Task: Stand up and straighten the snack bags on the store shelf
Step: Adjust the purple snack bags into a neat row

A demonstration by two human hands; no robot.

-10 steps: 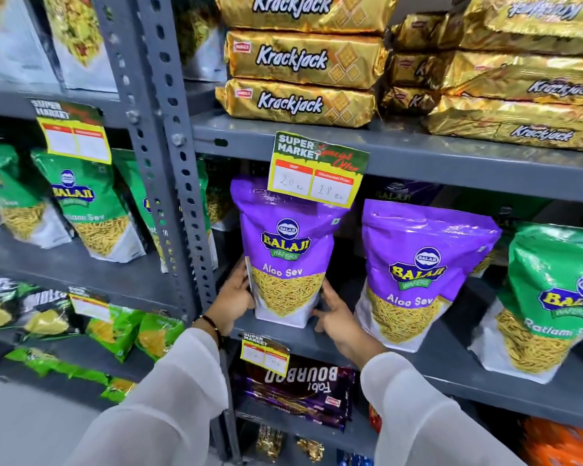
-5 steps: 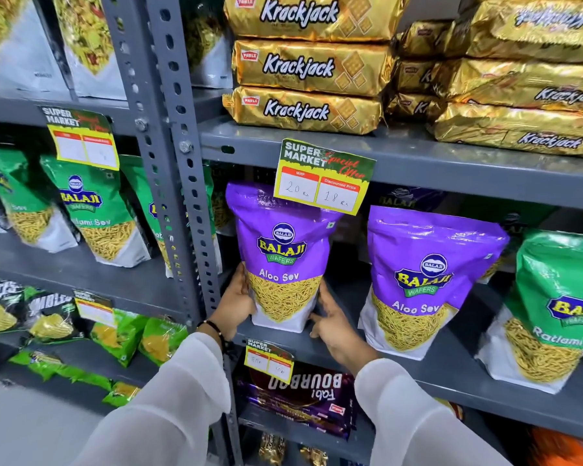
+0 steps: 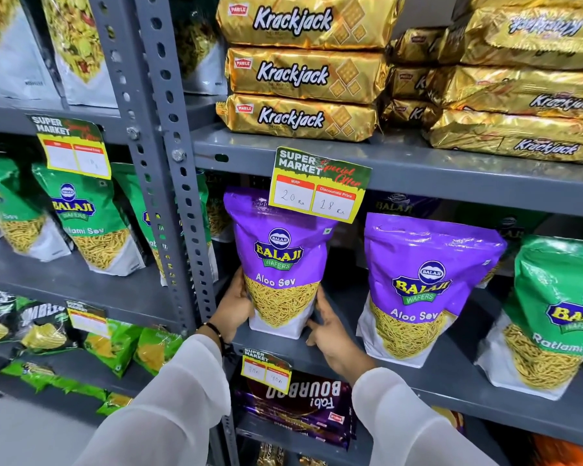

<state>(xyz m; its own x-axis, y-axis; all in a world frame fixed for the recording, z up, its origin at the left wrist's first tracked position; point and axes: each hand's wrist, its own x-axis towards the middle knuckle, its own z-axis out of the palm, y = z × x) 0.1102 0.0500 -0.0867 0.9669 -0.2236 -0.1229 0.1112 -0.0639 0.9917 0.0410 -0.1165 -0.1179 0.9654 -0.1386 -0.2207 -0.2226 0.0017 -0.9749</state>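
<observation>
A purple Aloo Sev bag (image 3: 280, 260) stands upright near the left end of the grey middle shelf (image 3: 451, 381), its top tucked behind a price tag (image 3: 317, 190). My left hand (image 3: 233, 307) presses against its lower left side. My right hand (image 3: 330, 334) holds its lower right side with the fingers against the bag's edge. To its right a second purple Aloo Sev bag (image 3: 424, 290) stands leaning slightly back. A green Ratlami Sev bag (image 3: 559, 314) is at the far right, also upright. More bags sit dark and partly hidden behind them.
A perforated grey upright post (image 3: 169, 183) stands just left of my left hand. Gold Krackjack packs (image 3: 303, 72) are stacked on the shelf above. Green sev bags (image 3: 85, 220) fill the left bay. Purple Bourbon packs (image 3: 300, 408) lie on the shelf below.
The held purple bag has been shifted slightly left and set more upright. Both hands stayed on its lower sides. The camera moved a little closer.
</observation>
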